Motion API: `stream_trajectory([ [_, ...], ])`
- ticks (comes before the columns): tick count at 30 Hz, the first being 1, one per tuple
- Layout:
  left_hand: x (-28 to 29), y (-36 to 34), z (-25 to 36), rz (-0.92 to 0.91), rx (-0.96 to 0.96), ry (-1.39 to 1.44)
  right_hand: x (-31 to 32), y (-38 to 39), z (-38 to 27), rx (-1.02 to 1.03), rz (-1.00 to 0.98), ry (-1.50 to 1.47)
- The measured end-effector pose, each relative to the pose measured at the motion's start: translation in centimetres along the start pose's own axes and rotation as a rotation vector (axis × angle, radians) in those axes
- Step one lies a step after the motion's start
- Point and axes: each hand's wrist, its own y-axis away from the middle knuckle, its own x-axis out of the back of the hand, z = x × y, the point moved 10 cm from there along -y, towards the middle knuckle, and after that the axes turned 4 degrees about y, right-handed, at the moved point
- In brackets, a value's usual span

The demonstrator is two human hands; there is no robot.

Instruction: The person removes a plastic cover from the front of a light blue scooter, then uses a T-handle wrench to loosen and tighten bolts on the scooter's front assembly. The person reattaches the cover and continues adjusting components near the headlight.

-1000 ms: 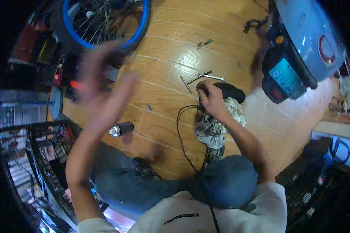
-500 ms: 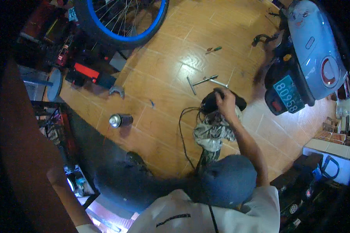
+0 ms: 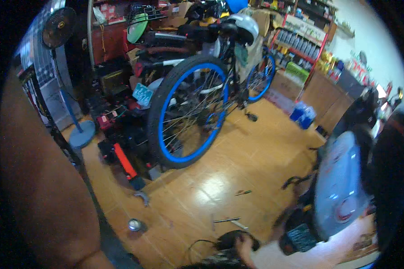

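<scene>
My right hand [image 3: 243, 244] rests at the bottom centre, fingers curled on a black rounded object [image 3: 226, 240], a cable beside it and crumpled cloth [image 3: 222, 262] just below. Beyond it on the tiled floor lie a T-handle wrench [image 3: 224, 220], a silver wrench [image 3: 239, 225] and a small screwdriver [image 3: 244, 192]. A spray can [image 3: 135, 225] is to the left, near a grey metal tool [image 3: 142, 197]. My left arm [image 3: 49, 179] fills the left edge, large and blurred; its hand is out of view.
A bicycle with blue rims [image 3: 187, 160] stands ahead, beside dark clutter with a red bar [image 3: 125, 159]. A pale-blue scooter [image 3: 336, 184] is at the right. A standing fan [image 3: 58, 27] is at the left, stocked shelves [image 3: 296, 40] and cartons along the back.
My view has tilted up to the bicycle and shelves. My left arm has risen beside the camera, its hand leaving view. My right hand stays at the black object.
</scene>
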Motion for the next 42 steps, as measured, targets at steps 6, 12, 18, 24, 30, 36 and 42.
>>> stream_trajectory([
  [6, 4.4, 2.9, 1.2, -0.086, -0.110, -0.118, 1.3, -1.4, -2.2, 0.150, 0.008, -0.149],
  [12, 4.4, 3.1, 3.2, -0.143, -0.152, -0.122, 1.7, -1.9, -2.8, 0.150, -0.049, -0.163],
  [18, -3.9, 5.1, 6.7, -0.303, -0.157, 0.028, 0.0, -6.7, -2.9, 0.190, 0.007, 0.104],
  [24, -16.0, 7.2, 9.3, -0.565, -0.138, 0.189, 0.3, -19.0, -5.9, 0.403, 0.181, 0.296],
  [30, -23.4, 11.3, 7.9, -0.852, -0.005, 0.138, -5.1, -30.1, -4.9, 0.544, 0.003, 0.565],
  [36, -24.3, 20.6, 0.3, -1.080, 0.551, 0.018, -9.4, -29.3, -2.8, 0.781, -0.135, 0.592],
  [42, -23.1, 28.6, -2.0, -1.210, 0.962, 0.021, -6.8, -32.2, -0.7, 0.293, 0.084, -0.011],
])
